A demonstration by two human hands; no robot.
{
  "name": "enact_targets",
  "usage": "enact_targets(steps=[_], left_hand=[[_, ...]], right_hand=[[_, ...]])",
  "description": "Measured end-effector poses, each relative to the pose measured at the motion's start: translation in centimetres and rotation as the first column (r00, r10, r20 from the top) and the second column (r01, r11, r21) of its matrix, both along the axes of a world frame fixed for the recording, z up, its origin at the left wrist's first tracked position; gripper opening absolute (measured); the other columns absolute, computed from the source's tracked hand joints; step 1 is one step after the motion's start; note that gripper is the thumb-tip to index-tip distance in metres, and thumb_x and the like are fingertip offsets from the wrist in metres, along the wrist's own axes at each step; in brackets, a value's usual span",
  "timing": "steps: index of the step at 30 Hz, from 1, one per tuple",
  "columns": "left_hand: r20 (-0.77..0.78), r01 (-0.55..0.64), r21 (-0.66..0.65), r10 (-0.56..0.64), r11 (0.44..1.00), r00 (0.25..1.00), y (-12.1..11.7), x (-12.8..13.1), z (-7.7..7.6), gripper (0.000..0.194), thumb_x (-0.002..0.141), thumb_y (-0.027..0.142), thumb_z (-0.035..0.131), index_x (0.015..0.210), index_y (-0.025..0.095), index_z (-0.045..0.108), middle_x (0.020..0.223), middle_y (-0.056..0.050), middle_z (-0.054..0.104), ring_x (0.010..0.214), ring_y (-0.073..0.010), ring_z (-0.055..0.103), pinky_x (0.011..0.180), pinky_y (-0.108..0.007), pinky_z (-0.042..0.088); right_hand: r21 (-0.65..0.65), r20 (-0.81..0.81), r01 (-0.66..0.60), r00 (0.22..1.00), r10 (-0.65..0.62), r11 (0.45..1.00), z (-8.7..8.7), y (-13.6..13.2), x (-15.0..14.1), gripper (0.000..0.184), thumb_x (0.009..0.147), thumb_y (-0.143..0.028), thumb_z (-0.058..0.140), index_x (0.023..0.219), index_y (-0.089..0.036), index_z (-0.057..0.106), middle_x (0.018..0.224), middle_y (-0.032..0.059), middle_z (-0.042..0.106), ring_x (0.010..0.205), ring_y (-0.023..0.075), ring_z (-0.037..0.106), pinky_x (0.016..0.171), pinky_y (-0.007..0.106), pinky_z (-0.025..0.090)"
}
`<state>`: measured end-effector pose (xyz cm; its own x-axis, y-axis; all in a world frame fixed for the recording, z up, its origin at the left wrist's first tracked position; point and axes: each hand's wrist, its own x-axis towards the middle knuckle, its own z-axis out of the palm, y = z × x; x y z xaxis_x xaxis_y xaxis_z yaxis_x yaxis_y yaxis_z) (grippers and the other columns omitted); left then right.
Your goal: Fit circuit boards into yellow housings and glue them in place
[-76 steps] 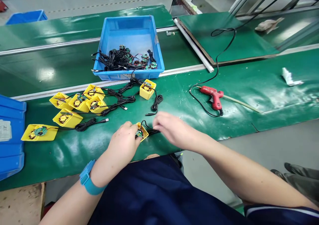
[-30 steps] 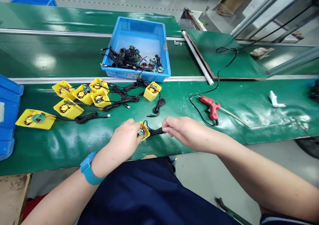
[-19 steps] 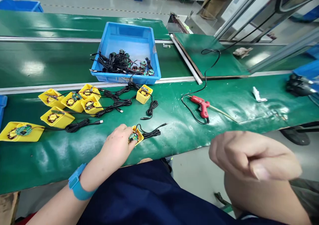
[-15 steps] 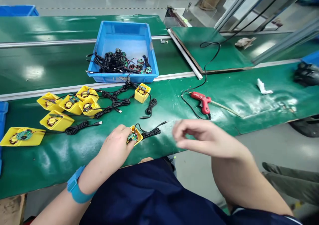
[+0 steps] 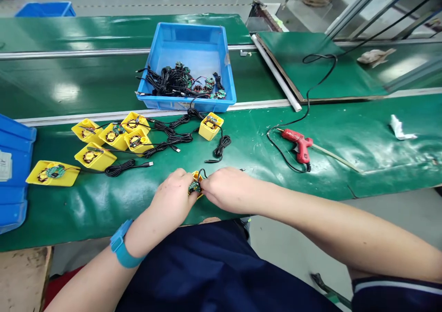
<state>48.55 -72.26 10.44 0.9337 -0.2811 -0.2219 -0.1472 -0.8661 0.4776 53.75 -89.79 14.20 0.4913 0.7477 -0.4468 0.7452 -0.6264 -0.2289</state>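
My left hand (image 5: 175, 194) is closed round a small yellow plastic housing (image 5: 195, 176) near the bench's front edge. A green circuit board (image 5: 194, 187) shows at the housing's opening, by my left thumb and fingers. From the right, my right hand (image 5: 226, 190) reaches in, its fingertips pinched at the housing's right side where a black cable (image 5: 203, 171) loops out. Most of that cable lies hidden behind my right hand. Further left stand several yellow housings (image 5: 95, 159) with copper coils, boards and cables. One more yellow housing (image 5: 210, 126) is behind my hands.
A blue bin (image 5: 186, 104) of boards and bundled black cables stands at the back. To the right lies a red glue gun (image 5: 297, 144) with its glue stick and cord. Another blue bin (image 5: 15, 174) is at the left edge. White scrap (image 5: 400, 129) lies far right.
My right hand has moved left from over the bench to the housing, and its fingers have closed there. My left hand keeps its hold. The view has shifted left.
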Motion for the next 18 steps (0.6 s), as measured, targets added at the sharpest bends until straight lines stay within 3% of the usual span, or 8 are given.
enact_targets(steps=[2, 5, 7, 10, 14, 18], left_hand=[[-0.026, -0.002, 0.013, 0.002, 1.000, 1.000, -0.2, 0.0, 0.3, 0.005, 0.091, 0.021, 0.066, 0.093, 0.017, 0.064, 0.101, -0.007, 0.063, 0.096, -0.0233, 0.064, 0.083, -0.035, 0.052], [-0.063, 0.000, 0.064, 0.004, 0.998, 0.998, -0.5, 0.1, 0.7, 0.006, 0.091, 0.021, 0.066, 0.096, 0.018, 0.066, 0.102, -0.008, 0.063, 0.098, -0.0243, 0.064, 0.083, -0.035, 0.053], [-0.075, 0.000, 0.096, 0.007, 0.995, 0.997, -0.6, 0.1, 0.8, 0.007, 0.090, 0.020, 0.066, 0.097, 0.018, 0.067, 0.102, -0.008, 0.063, 0.097, -0.0241, 0.065, 0.081, -0.034, 0.053], [-0.060, 0.004, 0.094, 0.002, 0.996, 0.998, -0.6, 0.2, 0.7, 0.007, 0.090, 0.020, 0.065, 0.096, 0.019, 0.067, 0.101, -0.007, 0.063, 0.094, -0.0232, 0.065, 0.079, -0.033, 0.053], [-0.039, 0.015, 0.027, -0.014, 1.000, 0.999, -0.2, 0.2, 0.4, 0.010, 0.090, 0.020, 0.065, 0.100, 0.019, 0.067, 0.101, -0.007, 0.063, 0.095, -0.0236, 0.065, 0.081, -0.035, 0.053], [-0.059, 0.011, 0.010, -0.011, 1.000, 0.998, -0.1, 0.3, 0.4, 0.010, 0.091, 0.021, 0.066, 0.100, 0.018, 0.067, 0.103, -0.007, 0.064, 0.095, -0.0244, 0.065, 0.083, -0.036, 0.053]], right_hand=[[-0.003, -0.049, 0.001, 0.999, -0.001, 1.000, -0.1, 0.6, 0.3, 0.023, 0.093, -0.014, 0.051, 0.076, -0.014, 0.067, 0.070, 0.0074, 0.067, 0.057, 0.0158, 0.052, 0.052, 0.029, 0.023], [0.145, -0.283, 0.136, 0.955, -0.090, 0.980, -0.8, 0.6, 0.8, 0.014, 0.085, -0.007, 0.055, 0.078, -0.015, 0.065, 0.070, 0.0017, 0.065, 0.059, 0.0122, 0.050, 0.054, 0.025, 0.031], [0.246, -0.491, 0.323, 0.854, -0.170, 0.914, -1.4, 0.1, 1.0, 0.010, 0.084, -0.007, 0.058, 0.079, -0.016, 0.062, 0.069, -0.0029, 0.061, 0.060, 0.0096, 0.048, 0.057, 0.022, 0.036], [0.285, -0.729, 0.540, 0.659, -0.188, 0.792, -1.7, -1.5, 0.9, 0.013, 0.087, -0.024, 0.067, 0.078, -0.017, 0.060, 0.065, -0.0064, 0.053, 0.058, 0.0085, 0.043, 0.056, 0.022, 0.036], [0.336, -0.866, 0.621, 0.499, -0.027, 0.708, -0.4, -5.6, -0.2, 0.029, 0.085, -0.041, 0.077, 0.077, -0.017, 0.064, 0.061, -0.0051, 0.055, 0.053, 0.0083, 0.046, 0.053, 0.022, 0.037], [0.505, -0.846, 0.579, 0.478, 0.235, 0.640, 0.7, -10.8, -1.8, 0.040, 0.092, -0.051, 0.069, 0.068, -0.020, 0.062, 0.051, -0.0009, 0.058, 0.046, 0.0099, 0.052, 0.050, 0.023, 0.040]])
